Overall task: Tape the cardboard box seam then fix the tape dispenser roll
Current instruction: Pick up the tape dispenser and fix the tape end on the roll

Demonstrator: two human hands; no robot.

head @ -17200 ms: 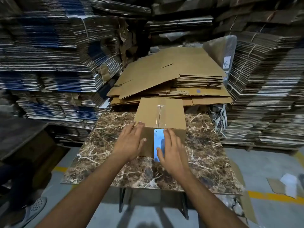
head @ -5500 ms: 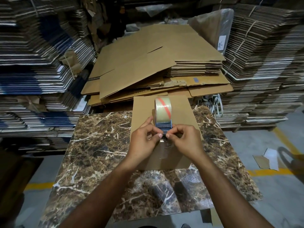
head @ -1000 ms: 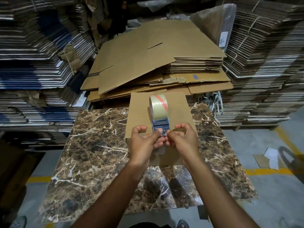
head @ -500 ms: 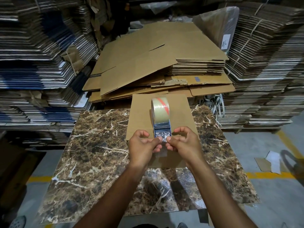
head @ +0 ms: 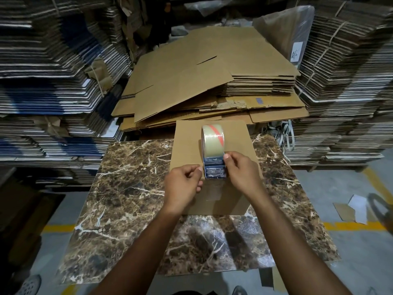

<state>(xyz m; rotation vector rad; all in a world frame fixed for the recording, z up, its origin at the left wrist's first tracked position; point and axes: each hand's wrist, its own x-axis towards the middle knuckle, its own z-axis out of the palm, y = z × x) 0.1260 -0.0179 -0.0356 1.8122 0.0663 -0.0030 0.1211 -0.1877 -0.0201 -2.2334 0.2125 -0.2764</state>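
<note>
Cardboard box (head: 187,145) sits on the marble worktop (head: 131,188), far-centre. Tape dispenser (head: 214,167) stands on the box top, its tape roll (head: 212,139) at the far end. Right hand (head: 242,175): fingers pinch the dispenser's right side. Left hand (head: 182,186): fingers curled closed just left of the dispenser; contact with it unclear. Clear tape visible on the box's near face.

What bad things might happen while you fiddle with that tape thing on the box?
The tape dispenser stands on the cardboard box, steadied only by the right hand at its side, so it might tip or slide off. The left hand works close to the dispenser's front end, where a cutting edge may sit, so fingertips could get nicked. The loose clear tape might also stick to itself.
</note>
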